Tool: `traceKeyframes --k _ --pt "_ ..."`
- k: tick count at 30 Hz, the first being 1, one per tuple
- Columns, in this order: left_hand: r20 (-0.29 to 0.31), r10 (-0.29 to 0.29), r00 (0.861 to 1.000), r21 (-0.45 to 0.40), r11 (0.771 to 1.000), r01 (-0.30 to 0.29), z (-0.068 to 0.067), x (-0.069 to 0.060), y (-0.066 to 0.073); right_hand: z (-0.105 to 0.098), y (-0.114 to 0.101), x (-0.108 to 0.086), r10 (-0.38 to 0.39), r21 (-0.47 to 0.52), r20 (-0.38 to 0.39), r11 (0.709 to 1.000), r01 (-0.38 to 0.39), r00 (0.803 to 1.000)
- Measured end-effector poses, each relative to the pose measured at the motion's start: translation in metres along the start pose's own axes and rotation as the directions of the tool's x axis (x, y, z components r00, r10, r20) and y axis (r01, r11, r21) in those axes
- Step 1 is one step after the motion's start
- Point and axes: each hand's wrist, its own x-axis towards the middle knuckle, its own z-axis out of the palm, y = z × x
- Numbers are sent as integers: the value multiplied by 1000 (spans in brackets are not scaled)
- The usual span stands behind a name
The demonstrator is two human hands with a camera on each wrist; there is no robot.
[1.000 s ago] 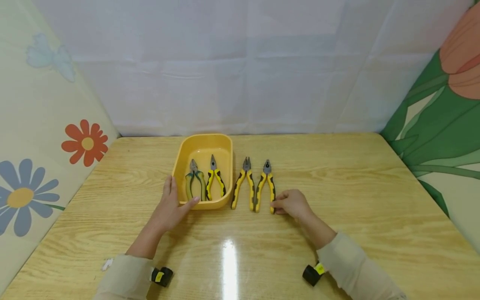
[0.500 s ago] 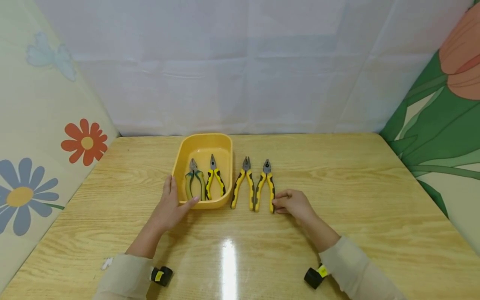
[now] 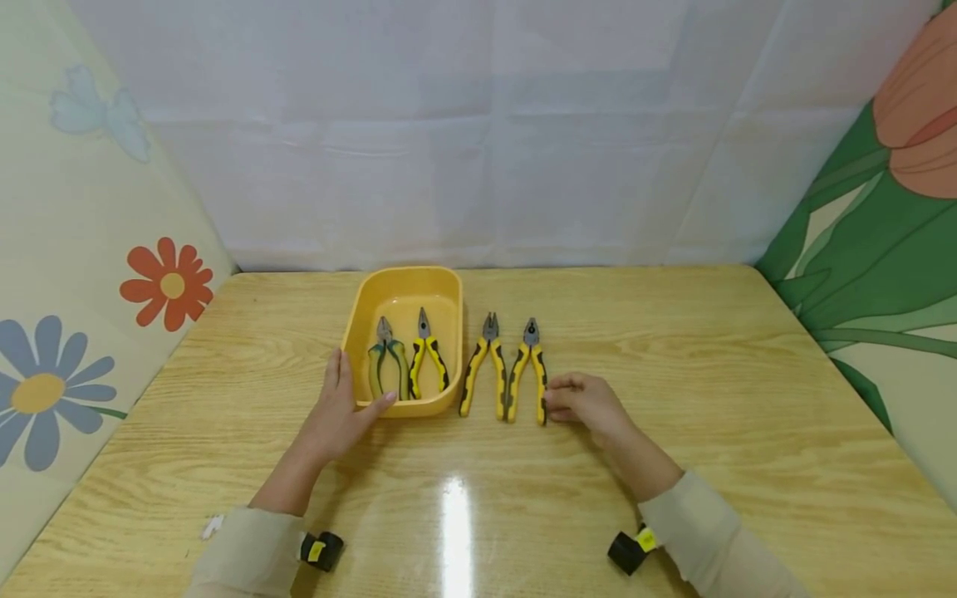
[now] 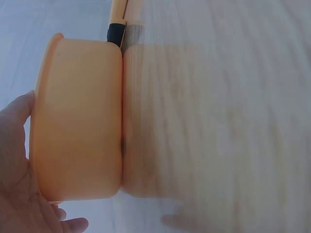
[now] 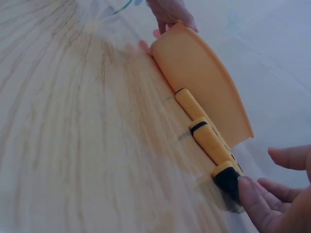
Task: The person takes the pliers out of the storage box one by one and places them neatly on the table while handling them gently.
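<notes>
A yellow plastic box (image 3: 407,278) stands on the table, holding green-handled pliers (image 3: 399,365) and yellow-and-black needle-nose pliers (image 3: 424,326). My left hand (image 3: 340,415) grips its near left corner, thumb over the front rim, fingers along the left wall. Beside the box lie two pairs of combination pliers with yellow-and-black handles, spread apart: a left pair (image 3: 491,329) and a right pair (image 3: 532,335). Their handle ends nearly meet. My right hand (image 3: 594,411) is at the outer handle of the right pair, fingertips touching its black end (image 5: 226,182), another digit held apart in the right wrist view.
The wooden table (image 3: 710,357) reaches back to a white cloth backdrop (image 3: 523,166). Flower-printed panels, a left panel (image 3: 75,208) and a right panel (image 3: 860,266), flank it. Black wrist cameras, a left one (image 3: 321,551) and a right one (image 3: 628,552), hang by the sleeves.
My right hand has shifted slightly right, its fingertips moving a little up along the outer handle. The left hand, box and pliers have not visibly moved.
</notes>
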Motion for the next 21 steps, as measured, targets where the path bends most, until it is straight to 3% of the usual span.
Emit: traceKeyframes --k 21 --pt "-6 11 1000 37 999 -11 0 -1 1 11 -9 -6 -41 9 92 999 40 995"
